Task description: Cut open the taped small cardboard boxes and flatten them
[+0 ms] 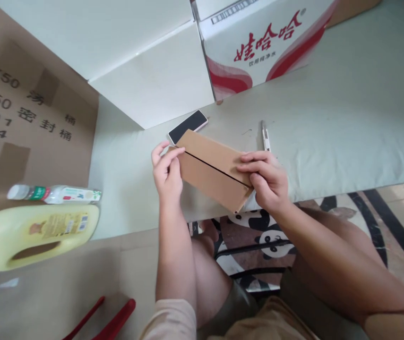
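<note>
A small brown cardboard box [216, 170] is held tilted above the front part of the cloth, a dark seam running along its length between two flaps. At its left end, my left hand [168, 170] grips the edge with curled fingers. My right hand [267, 179] clasps the opposite end, fingers over the top flap and thumb near the seam. Just behind the box lies a phone [189, 126], dark face up, partly covered by the box's corner. Beyond my right hand rests a utility knife [265, 136]. The box's underside is hidden.
A white and red water carton [258, 52] and a plain white box [155, 75] stand at the back of the pale green cloth [357, 104]. On the left are a large printed carton [28, 99], a clear bottle [56, 193] and a yellow jug [46, 233]. Red handles [116, 321] show below.
</note>
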`<control>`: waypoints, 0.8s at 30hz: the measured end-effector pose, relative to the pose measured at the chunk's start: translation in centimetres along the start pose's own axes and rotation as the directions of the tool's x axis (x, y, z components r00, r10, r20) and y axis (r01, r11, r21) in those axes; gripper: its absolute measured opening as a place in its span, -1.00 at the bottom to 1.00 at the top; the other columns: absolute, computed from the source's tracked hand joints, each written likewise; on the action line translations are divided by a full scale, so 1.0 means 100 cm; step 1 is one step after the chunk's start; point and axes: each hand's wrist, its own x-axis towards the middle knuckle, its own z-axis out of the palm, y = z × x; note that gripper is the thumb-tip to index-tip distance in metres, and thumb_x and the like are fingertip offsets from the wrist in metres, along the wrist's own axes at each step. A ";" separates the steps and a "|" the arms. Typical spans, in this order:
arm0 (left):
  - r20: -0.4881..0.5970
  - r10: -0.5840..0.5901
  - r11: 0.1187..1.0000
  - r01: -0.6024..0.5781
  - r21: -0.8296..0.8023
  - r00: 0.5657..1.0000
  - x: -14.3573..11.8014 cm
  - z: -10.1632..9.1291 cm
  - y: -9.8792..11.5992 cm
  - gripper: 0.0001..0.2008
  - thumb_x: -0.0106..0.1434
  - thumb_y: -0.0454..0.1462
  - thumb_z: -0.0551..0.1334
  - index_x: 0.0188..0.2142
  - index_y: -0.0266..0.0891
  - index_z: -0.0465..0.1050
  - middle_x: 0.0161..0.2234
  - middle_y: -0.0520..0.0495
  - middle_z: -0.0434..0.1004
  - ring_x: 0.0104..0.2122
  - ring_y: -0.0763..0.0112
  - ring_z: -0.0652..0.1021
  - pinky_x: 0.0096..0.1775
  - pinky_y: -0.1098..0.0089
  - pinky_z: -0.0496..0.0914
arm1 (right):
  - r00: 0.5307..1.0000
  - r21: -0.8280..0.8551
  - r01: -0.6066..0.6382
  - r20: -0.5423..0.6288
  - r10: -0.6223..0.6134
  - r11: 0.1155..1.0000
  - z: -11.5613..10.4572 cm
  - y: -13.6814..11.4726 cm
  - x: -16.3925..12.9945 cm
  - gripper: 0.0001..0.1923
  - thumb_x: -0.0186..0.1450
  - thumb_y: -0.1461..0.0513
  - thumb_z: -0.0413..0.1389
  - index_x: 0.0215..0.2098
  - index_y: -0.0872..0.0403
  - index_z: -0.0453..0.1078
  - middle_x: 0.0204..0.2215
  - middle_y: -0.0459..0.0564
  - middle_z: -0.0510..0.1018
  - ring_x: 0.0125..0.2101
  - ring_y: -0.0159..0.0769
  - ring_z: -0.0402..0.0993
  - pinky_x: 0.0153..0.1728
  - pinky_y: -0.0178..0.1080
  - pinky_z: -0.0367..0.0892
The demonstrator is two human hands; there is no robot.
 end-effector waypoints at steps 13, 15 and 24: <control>-0.027 0.122 0.991 -0.120 0.065 0.992 -0.006 -0.005 -0.005 -0.74 0.33 -0.27 0.18 -0.20 -0.12 0.69 0.02 -0.12 0.45 0.07 0.24 0.49 0.21 0.18 0.34 | 0.986 0.079 -0.157 -0.053 0.161 0.984 -0.006 0.023 -0.005 -0.59 0.45 -0.04 -0.12 0.14 -0.14 0.36 0.07 0.04 0.51 0.10 -0.05 0.47 0.08 0.06 0.41; -0.048 0.113 0.993 -0.111 0.046 0.992 -0.006 -0.005 -0.006 -0.74 0.29 -0.31 0.18 -0.21 -0.12 0.69 0.01 -0.11 0.45 0.07 0.25 0.49 0.22 0.19 0.32 | 0.976 0.085 -0.213 -0.039 0.216 0.973 -0.007 0.026 -0.006 -0.60 0.46 -0.03 -0.12 0.12 -0.13 0.35 0.08 0.04 0.51 0.11 -0.07 0.46 0.09 0.04 0.40; -0.235 -0.210 0.975 0.187 -0.116 0.949 0.004 -0.021 -0.022 -0.73 0.27 -0.30 0.14 -0.23 -0.24 0.65 0.01 -0.14 0.50 0.14 0.23 0.48 0.24 0.23 0.31 | 0.920 -0.076 -0.390 0.005 0.392 0.917 -0.013 0.022 -0.001 -0.59 0.47 -0.04 -0.12 0.05 -0.05 0.40 0.05 0.08 0.56 0.12 -0.05 0.45 0.18 0.03 0.33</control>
